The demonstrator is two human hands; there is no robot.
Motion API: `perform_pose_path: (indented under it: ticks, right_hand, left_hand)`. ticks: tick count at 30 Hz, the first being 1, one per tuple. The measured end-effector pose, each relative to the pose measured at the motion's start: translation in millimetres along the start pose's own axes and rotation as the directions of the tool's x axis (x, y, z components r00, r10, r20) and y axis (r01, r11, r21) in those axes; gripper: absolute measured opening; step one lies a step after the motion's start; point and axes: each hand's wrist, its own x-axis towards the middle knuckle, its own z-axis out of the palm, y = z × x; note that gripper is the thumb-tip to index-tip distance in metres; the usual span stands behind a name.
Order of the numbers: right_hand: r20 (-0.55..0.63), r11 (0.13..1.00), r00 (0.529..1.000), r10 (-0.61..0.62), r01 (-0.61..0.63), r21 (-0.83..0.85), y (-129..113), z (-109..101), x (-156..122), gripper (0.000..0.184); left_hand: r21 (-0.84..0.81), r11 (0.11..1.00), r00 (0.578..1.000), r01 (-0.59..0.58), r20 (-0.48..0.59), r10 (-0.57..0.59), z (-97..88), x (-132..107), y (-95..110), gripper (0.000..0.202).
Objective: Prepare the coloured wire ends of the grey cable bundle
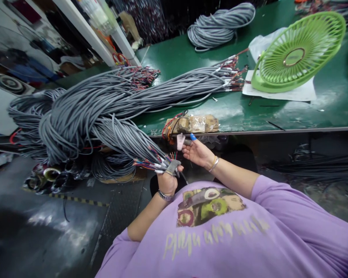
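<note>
My left hand (167,183), with grey coverings on its fingers, is closed around the end of a grey cable. The cable's thin coloured wires (173,156) fan out above the fist. Just beyond that hand hang the stripped ends of a thick cable bundle (127,139), showing red, blue and dark wires with white sleeves. Palm up, my right hand (202,154) is a short way to the right, fingers apart and nothing visible in them. It wears a blue thumb cover and pink and grey finger covers. A taped wooden block with wires (198,123) sits at the bench edge just past it.
A large heap of grey cables (72,104) covers the left of the green bench (278,114) and droops over its edge. Farther back lies a cable coil (220,27). A green fan (295,56) stands on paper at right. More coils (111,168) lie below the bench.
</note>
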Motion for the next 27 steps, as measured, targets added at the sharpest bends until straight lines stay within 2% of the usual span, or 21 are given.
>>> perform_pose_path:
  ticks: [6,10,14,18,22,24,27]
  right_hand:
    - [-0.002,0.989,0.999,-0.034,0.033,-0.144,-10.4,-20.0,-11.7,0.036]
    - [0.026,0.957,0.991,-0.132,0.134,-0.259,-19.4,-33.2,-24.9,0.030]
    - [0.082,0.890,0.978,-0.192,0.209,-0.405,-20.6,-37.9,-40.7,0.032]
    - [0.244,0.719,0.948,-0.203,0.313,-0.620,-12.0,-24.7,-55.7,0.031]
    - [0.478,0.534,0.855,-0.204,0.506,-0.677,-0.1,3.0,-65.0,0.034]
    - [0.540,0.469,0.818,-0.198,0.563,-0.680,3.7,17.3,-68.0,0.035]
    - [0.561,0.363,0.814,-0.151,0.574,-0.734,5.7,33.6,-72.7,0.030]
  left_hand:
    - [-0.034,0.992,0.988,0.124,0.100,-0.120,-1.5,5.7,2.3,0.023]
    - [-0.042,0.978,0.965,0.206,0.177,-0.196,-1.0,9.1,7.3,0.028]
    - [-0.037,0.971,0.947,0.237,0.231,-0.222,-1.5,9.3,8.1,0.036]
    - [-0.063,0.981,0.939,0.184,0.305,-0.157,-3.0,7.7,8.4,0.044]
    - [0.016,0.995,0.919,0.095,0.384,-0.094,-5.0,2.5,10.8,0.045]
    - [0.048,0.998,0.924,0.049,0.377,-0.064,-5.4,-1.8,12.8,0.042]
    - [0.020,1.000,0.948,-0.014,0.317,0.007,-6.2,-8.9,18.3,0.039]
